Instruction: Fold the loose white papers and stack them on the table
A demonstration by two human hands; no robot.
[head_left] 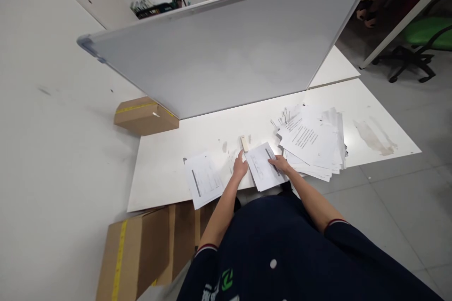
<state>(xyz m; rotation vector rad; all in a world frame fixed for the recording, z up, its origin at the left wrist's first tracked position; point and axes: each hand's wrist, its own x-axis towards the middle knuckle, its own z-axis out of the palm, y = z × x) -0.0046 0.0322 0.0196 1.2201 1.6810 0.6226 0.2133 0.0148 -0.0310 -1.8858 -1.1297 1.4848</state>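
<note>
A small stack of printed sheets point(263, 169) lies on the white table point(165, 164) right in front of me. My left hand point(239, 167) rests at the stack's left edge with its fingers curled against the paper. My right hand point(279, 163) lies flat on the stack's right side, fingers stretched over the dark bar printed there. A small beige block point(244, 143) sits on the table just beyond my left hand. Further left lies a separate printed sheet point(202, 180). To the right spreads a big fanned pile of printed papers point(312, 140).
A large whiteboard point(226, 51) leans tilted over the back of the table. A cardboard box point(144, 115) sits at the table's back left; another cardboard box point(141, 244) stands by my left side. A green office chair point(423, 37) and a desk frame are at the far right.
</note>
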